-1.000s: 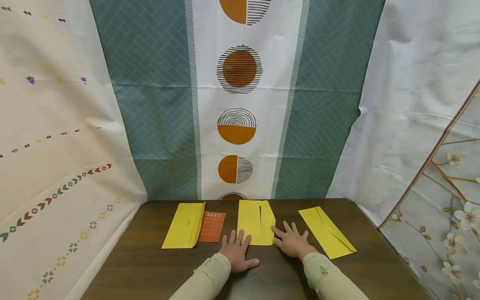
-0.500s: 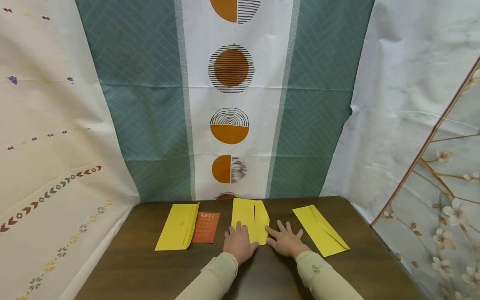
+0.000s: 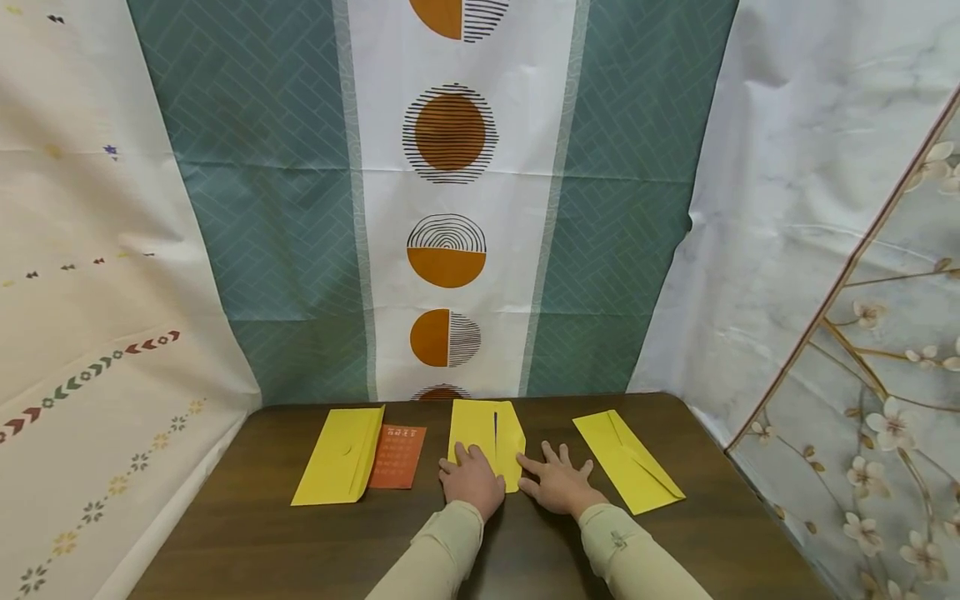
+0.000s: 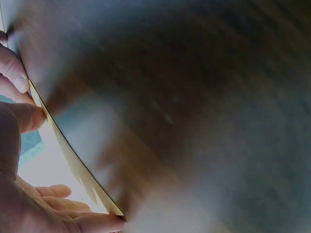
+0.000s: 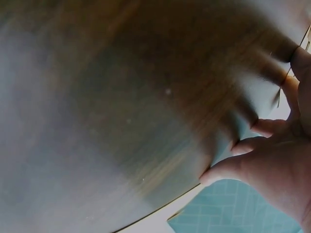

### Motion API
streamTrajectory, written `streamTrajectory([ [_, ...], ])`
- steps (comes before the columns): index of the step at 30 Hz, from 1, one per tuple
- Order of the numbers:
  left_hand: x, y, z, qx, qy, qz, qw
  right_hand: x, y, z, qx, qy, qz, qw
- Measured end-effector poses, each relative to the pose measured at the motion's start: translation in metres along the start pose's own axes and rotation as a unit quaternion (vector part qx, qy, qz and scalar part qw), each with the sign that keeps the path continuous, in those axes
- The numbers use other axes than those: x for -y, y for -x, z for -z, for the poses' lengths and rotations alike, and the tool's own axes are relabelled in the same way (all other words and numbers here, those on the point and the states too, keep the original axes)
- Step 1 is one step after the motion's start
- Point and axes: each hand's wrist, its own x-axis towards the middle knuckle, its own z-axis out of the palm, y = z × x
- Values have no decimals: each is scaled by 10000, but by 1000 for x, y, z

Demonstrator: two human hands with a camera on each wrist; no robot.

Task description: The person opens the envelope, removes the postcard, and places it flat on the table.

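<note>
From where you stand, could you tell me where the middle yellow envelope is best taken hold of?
Probably its near right corner, from the right. The middle yellow envelope lies flat; the left hand rests on its near left part, while the right hand lies beside that free edge.

A dark wooden tabletop [image 3: 247, 542] carries three yellow envelopes: one at the left [image 3: 337, 457], one in the middle [image 3: 483, 429], one at the right [image 3: 626, 460]. An orange card [image 3: 397, 457] lies just beside the left envelope, touching its edge.
</note>
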Motion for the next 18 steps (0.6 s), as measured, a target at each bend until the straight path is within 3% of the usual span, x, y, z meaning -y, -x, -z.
streamTrajectory([
  [8,4,0,0,-159,121,98,9998,7,-2,-3,-7,-60,66,10000],
  [14,6,0,3,-58,431,60,9990,13,-6,-1,-237,-58,13,9997],
  [18,11,-7,-15,-204,463,-5,9987,17,-11,-1,-551,-7,87,9984],
])
